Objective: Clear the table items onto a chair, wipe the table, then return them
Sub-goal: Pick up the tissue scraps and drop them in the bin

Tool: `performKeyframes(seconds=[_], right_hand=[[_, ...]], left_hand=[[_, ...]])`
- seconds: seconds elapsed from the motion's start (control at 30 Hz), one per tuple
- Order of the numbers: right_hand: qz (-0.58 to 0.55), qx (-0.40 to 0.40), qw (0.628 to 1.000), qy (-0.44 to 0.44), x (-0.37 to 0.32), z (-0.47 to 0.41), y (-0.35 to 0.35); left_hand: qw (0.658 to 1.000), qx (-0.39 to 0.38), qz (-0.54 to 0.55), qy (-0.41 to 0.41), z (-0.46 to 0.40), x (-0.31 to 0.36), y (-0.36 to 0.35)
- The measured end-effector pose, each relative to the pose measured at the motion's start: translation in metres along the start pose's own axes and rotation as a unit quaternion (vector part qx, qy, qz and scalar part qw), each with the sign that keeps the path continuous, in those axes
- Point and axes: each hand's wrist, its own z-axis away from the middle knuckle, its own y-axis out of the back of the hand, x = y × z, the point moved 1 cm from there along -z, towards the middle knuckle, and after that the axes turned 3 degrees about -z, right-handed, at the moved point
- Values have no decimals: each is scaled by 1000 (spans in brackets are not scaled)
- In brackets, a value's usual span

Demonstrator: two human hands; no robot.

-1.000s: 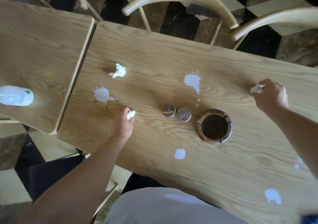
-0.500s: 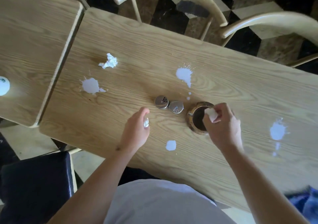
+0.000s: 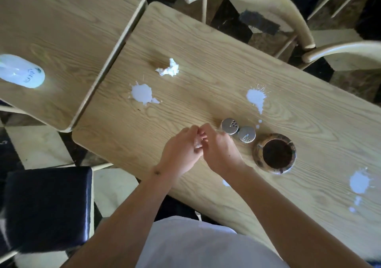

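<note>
White scraps of tissue show between the fingertips where the left hand (image 3: pixel 181 152) and right hand (image 3: pixel 220 150) meet over the near edge of the wooden table (image 3: pixel 206 47); both hands have fingers curled in, the left pinching a small tissue scrap (image 3: pixel 198 145), while what the right holds, if anything, I cannot tell. The table's items lie just right of the hands: two steel shakers (image 3: pixel 229 126) (image 3: pixel 247 134) side by side, the left one almost touching the right hand's knuckles, then the round wooden ashtray (image 3: pixel 275 153) further right. So the right hand is the nearer for lifting them. A crumpled tissue (image 3: pixel 169 68) sits far-left, with white spills (image 3: pixel 142 93) (image 3: pixel 256 98) (image 3: pixel 359 182) scattered around. The dark-cushioned chair (image 3: pixel 47 208) stands near-left, on the left hand's side. Both forearms reach forward from the body and converge at the wrists.
</note>
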Motion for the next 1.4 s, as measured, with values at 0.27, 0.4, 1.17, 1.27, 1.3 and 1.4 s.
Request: performKeyframes(seconds=[0.27,0.4,1.17,1.27,1.3,1.4], right_hand=[[22,-23,999,42,-33,-47,-18],[2,-28,999,44,-43,-70,-23],[63,63,991,-102,-44,-141,-39],[24,82,988,-128,-20,-43,-42],[20,86,984,-152,-8,-10,-44],[-10,117,964,-240,35,83,-52]], left_hand=[[999,22,24,34,-20,-48,21],[998,26,34,43,-27,-69,27],[992,34,79,93,5,-118,28],[997,8,57,44,19,-104,21],[998,-11,53,34,23,-96,18],[997,-70,17,-16,35,-59,4]])
